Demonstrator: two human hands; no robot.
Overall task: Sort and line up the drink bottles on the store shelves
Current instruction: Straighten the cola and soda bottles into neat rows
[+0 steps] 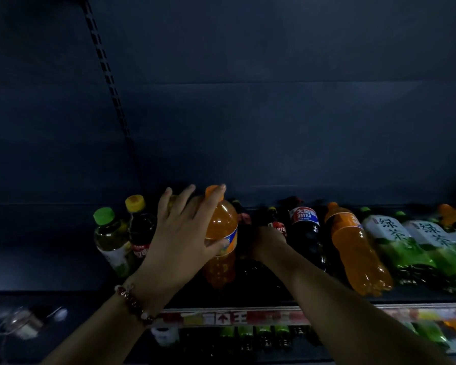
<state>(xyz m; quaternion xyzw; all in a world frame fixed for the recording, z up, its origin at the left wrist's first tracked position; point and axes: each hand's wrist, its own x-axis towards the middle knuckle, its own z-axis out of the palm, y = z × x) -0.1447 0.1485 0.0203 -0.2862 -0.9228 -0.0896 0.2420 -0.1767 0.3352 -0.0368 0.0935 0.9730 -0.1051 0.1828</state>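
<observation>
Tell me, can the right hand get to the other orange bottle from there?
Probably yes. The right hand is low among the dark cola bottles, and the second orange bottle stands just past them at the shelf front, with nothing in front of it.

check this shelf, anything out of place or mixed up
Yes: the drinks are mixed. An orange soda bottle stands between a dark cola bottle and the green tea bottles, apart from the orange soda bottle in the left hand.

Shop: drink bottles [354,248] on shelf w/ price strip [237,317].
</observation>
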